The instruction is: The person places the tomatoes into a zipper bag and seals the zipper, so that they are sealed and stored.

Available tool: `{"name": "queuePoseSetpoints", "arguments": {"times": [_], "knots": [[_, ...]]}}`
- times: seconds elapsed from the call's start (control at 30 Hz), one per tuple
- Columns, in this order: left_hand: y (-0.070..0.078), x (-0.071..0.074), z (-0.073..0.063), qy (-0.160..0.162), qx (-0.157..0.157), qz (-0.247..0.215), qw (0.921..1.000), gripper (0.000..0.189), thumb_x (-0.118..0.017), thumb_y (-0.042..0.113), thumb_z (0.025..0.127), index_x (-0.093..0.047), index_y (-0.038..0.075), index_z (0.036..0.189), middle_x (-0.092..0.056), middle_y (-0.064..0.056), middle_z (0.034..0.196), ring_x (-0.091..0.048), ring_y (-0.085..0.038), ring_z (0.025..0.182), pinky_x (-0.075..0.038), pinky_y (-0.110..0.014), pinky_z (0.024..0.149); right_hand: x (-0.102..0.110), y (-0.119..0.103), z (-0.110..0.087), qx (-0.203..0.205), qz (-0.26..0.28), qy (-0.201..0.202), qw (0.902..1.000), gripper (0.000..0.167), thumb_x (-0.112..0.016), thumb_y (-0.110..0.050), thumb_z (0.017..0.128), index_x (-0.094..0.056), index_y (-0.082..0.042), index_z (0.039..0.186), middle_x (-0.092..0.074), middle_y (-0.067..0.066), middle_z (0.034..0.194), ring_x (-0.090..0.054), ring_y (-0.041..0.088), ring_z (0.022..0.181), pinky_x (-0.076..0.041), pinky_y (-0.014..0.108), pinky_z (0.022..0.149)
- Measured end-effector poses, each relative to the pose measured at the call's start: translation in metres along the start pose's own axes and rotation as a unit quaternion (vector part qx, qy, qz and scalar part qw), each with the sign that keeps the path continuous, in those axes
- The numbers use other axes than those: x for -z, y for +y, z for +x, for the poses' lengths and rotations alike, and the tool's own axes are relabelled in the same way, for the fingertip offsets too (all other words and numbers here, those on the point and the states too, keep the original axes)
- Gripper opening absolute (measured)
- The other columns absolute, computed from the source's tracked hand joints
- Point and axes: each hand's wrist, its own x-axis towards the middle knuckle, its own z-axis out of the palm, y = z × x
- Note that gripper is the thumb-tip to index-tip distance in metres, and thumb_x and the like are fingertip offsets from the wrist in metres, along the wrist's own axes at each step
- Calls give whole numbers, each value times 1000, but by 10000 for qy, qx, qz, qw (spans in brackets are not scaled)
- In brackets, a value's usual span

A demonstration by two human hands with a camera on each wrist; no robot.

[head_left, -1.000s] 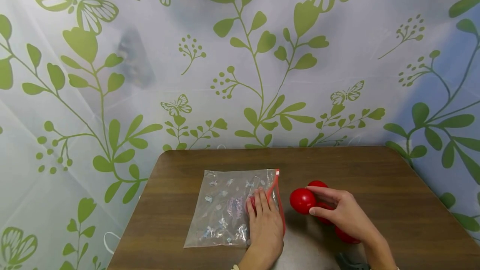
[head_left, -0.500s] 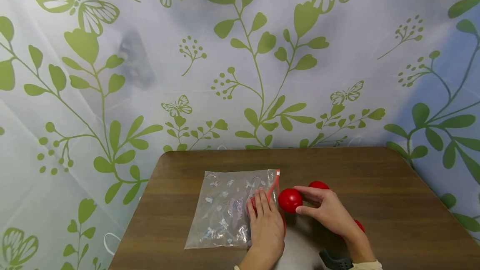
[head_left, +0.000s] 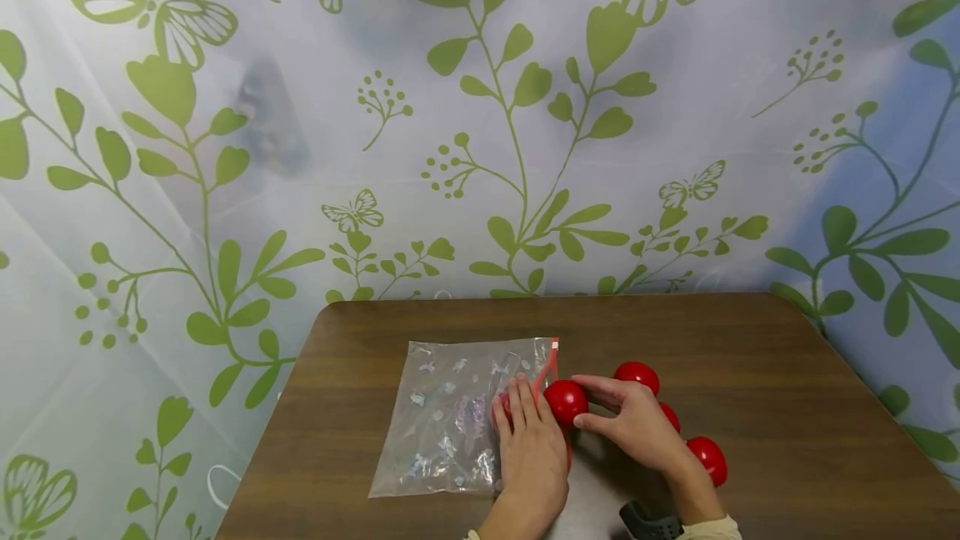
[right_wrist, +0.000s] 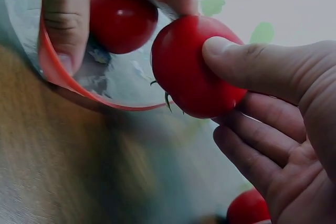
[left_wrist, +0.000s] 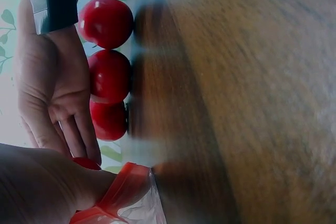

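Observation:
My right hand (head_left: 637,423) pinches a red tomato (head_left: 566,401) between thumb and fingers, right at the mouth of a clear zip bag (head_left: 431,440) with a red edge. Green stem bits show on this tomato (right_wrist: 194,72) in the right wrist view. Lying over the bag's opening end, my left hand (head_left: 532,448) holds the mouth apart, its thumb (right_wrist: 65,30) at the red rim. Inside the bag sits another tomato (right_wrist: 123,22), mostly hidden under the left fingers in the head view.
Three more tomatoes rest in a row on the wooden table (head_left: 787,373) to the right: a far one (head_left: 637,375), a middle one (head_left: 670,417) partly behind the right hand, and a near one (head_left: 707,458). A leaf-patterned cloth (head_left: 480,148) hangs behind the table.
My right hand has carried the tomato leftward, away from the other tomatoes to the bag's mouth. The left hand and the bag have stayed in place.

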Motion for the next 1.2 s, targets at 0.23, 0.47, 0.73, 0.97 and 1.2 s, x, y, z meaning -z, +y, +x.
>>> {"name": "queuePoseSetpoints", "arguments": {"times": [0.23, 0.47, 0.73, 0.97, 1.2], "knots": [[1, -1, 1, 11, 51, -56, 10000, 80, -78, 47, 98, -54, 3, 159, -43, -22, 172, -41, -38, 161, -36, -59, 129, -12, 7, 2, 1, -25, -25, 10000, 61, -92, -27, 89, -72, -11, 144, -72, 15, 145, -72, 38, 131, -61, 46, 103], [-1, -4, 0, 132, -36, 102, 9999, 72, -76, 43, 100, -57, 4, 157, -44, -23, 171, -42, -38, 160, -35, -60, 130, -23, 18, 3, -1, 225, 28, 9997, 60, -92, -25, 90, -71, -14, 145, -72, 15, 145, -73, 35, 131, -61, 42, 104], [-3, -6, -1, 261, -142, 141, 9995, 84, -88, 36, 87, -56, 2, 157, -46, -23, 170, -42, -40, 161, -33, -61, 130, -29, 25, 4, 128, 271, 54, 9995, 59, -92, -27, 90, -71, -14, 145, -72, 14, 146, -74, 34, 130, -59, 44, 106], [-2, -5, -2, 304, -78, 37, 9995, 66, -71, 40, 104, -58, 3, 156, -47, -22, 169, -43, -37, 160, -35, -58, 130, -34, 21, 6, 205, 236, 62, 9995, 59, -92, -24, 90, -71, -13, 145, -72, 12, 146, -73, 31, 131, -58, 44, 108], [-1, -4, -3, 341, -118, -7, 9993, 59, -69, 28, 103, -58, 3, 155, -47, -22, 169, -43, -36, 161, -35, -57, 130, -48, 20, 10, 548, -161, 127, 9983, 55, -91, -17, 89, -74, -8, 141, -75, 11, 141, -73, 30, 129, -58, 49, 109]]}}
